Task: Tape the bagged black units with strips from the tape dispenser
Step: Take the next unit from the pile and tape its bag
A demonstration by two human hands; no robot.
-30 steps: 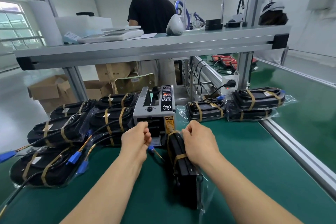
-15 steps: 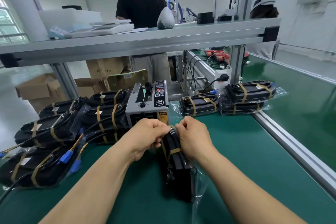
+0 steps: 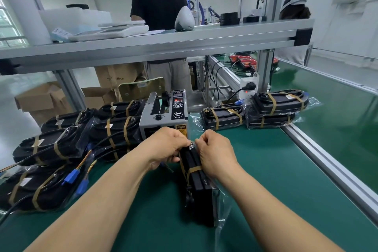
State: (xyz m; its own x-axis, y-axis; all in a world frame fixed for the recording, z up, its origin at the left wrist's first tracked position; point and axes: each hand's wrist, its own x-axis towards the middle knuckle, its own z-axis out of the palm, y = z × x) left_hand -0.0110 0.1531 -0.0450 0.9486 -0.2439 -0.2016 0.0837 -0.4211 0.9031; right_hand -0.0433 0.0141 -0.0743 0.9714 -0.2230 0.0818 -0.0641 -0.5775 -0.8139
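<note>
A bagged black unit [image 3: 199,190] stands on edge on the green mat, with a tan tape strip around its middle. My left hand [image 3: 166,146] and my right hand [image 3: 214,152] meet at its far top end, fingers curled, pinching the clear bag there. Just behind my hands stands the grey tape dispenser [image 3: 163,114]. Its outlet is hidden by my left hand.
Several taped bagged units [image 3: 51,145] with blue connectors lie in a pile at the left. Three more taped units [image 3: 251,114] lie at the right by a power strip [image 3: 248,88]. An aluminium rail [image 3: 331,172] borders the mat. A shelf spans overhead; a person stands beyond.
My left hand moved right from the dispenser front to the unit's top end. Both hands now meet there. The view has shifted a little closer.
</note>
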